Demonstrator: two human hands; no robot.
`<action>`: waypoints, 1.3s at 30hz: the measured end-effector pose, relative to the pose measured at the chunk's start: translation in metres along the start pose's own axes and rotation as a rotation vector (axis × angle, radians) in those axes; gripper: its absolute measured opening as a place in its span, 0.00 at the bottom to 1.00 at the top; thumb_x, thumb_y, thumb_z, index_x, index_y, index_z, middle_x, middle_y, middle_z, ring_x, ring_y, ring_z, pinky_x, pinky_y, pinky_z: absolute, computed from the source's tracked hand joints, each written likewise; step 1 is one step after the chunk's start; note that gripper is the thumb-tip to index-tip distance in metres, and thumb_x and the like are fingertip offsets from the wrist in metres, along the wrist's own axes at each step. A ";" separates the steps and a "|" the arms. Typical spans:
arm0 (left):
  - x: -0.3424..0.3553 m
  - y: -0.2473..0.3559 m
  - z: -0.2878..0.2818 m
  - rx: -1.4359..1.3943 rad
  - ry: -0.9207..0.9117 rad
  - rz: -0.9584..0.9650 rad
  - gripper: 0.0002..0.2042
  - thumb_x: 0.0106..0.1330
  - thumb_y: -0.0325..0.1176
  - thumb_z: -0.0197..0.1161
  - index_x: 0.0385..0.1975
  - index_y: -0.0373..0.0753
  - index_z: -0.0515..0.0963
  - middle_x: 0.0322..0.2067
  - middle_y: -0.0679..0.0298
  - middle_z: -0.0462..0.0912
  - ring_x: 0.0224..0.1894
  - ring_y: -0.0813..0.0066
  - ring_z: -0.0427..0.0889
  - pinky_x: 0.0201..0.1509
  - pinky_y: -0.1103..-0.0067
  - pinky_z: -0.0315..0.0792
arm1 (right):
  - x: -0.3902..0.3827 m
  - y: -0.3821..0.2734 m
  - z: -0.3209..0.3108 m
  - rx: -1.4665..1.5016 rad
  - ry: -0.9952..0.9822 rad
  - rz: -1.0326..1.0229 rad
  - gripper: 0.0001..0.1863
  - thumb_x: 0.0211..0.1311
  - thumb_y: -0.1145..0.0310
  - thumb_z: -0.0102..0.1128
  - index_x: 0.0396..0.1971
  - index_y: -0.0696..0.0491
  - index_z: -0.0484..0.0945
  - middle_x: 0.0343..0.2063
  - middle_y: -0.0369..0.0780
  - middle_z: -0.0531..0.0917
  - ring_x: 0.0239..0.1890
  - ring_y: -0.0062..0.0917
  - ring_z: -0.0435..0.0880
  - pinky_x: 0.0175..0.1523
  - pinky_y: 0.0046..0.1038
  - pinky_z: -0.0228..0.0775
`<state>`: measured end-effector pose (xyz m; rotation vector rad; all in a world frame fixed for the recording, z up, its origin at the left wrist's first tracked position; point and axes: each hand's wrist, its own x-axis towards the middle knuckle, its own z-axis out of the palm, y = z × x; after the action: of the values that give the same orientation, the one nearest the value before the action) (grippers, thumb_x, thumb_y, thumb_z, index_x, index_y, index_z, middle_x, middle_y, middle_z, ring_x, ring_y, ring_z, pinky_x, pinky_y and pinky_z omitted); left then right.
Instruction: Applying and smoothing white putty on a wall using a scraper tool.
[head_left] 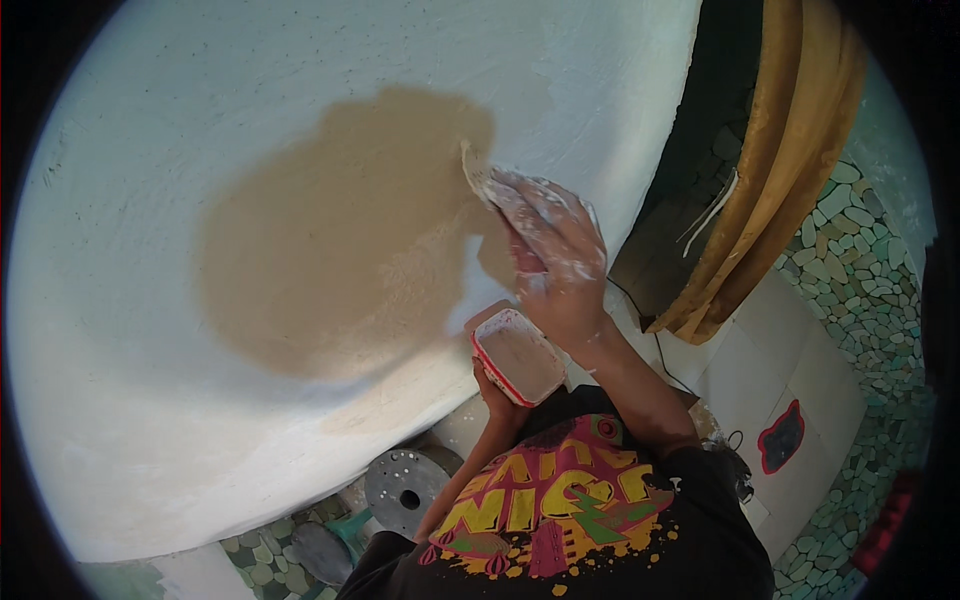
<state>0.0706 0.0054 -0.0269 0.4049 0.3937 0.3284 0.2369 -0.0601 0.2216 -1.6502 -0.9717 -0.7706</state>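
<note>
White paste smears the fingers and back of my right hand (555, 235), which is raised against a pale curved wall (560, 90). Its fingers are closed on a thin pale flat piece (472, 165), seen nearly edge-on at the wall; its exact kind is unclear. Lower down, near my body, my left hand (492, 392) grips a rectangular tub (517, 357) from below and the side. The tub has a red edge and whitish inner walls, with a pale beige mass inside. A large brownish shadow lies over the wall around the right hand.
Right of the wall's edge stands a curved brown wooden piece (790, 160) beside a dark opening (690, 170). Green pebble flooring (860, 270) and pale tiles (810, 370) lie below. A red-rimmed dark object (781, 438) rests on the tiles. A grey perforated disc (405, 490) is at lower left.
</note>
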 end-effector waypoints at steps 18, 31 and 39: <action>0.003 0.001 -0.005 -0.026 0.040 0.006 0.37 0.75 0.66 0.38 0.73 0.45 0.61 0.67 0.54 0.71 0.67 0.51 0.73 0.72 0.53 0.66 | 0.006 -0.001 -0.005 0.053 0.062 0.034 0.37 0.46 0.85 0.55 0.63 0.53 0.78 0.64 0.40 0.79 0.64 0.44 0.75 0.68 0.43 0.63; 0.003 0.002 -0.008 -0.009 0.067 0.012 0.36 0.74 0.67 0.37 0.72 0.46 0.62 0.64 0.55 0.74 0.64 0.52 0.75 0.67 0.52 0.70 | 0.005 0.006 -0.015 -0.305 0.037 -0.085 0.28 0.52 0.74 0.60 0.57 0.51 0.83 0.62 0.39 0.81 0.61 0.46 0.77 0.65 0.43 0.68; -0.005 0.002 -0.005 0.000 -0.013 0.004 0.37 0.74 0.68 0.38 0.73 0.46 0.61 0.66 0.55 0.71 0.66 0.52 0.73 0.69 0.53 0.68 | 0.011 0.052 -0.014 -0.419 0.023 -0.137 0.22 0.57 0.74 0.62 0.54 0.50 0.85 0.61 0.38 0.82 0.63 0.41 0.78 0.66 0.44 0.68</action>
<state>0.0634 0.0071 -0.0284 0.4081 0.3802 0.3291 0.2875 -0.0789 0.2114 -1.9388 -0.9581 -1.1429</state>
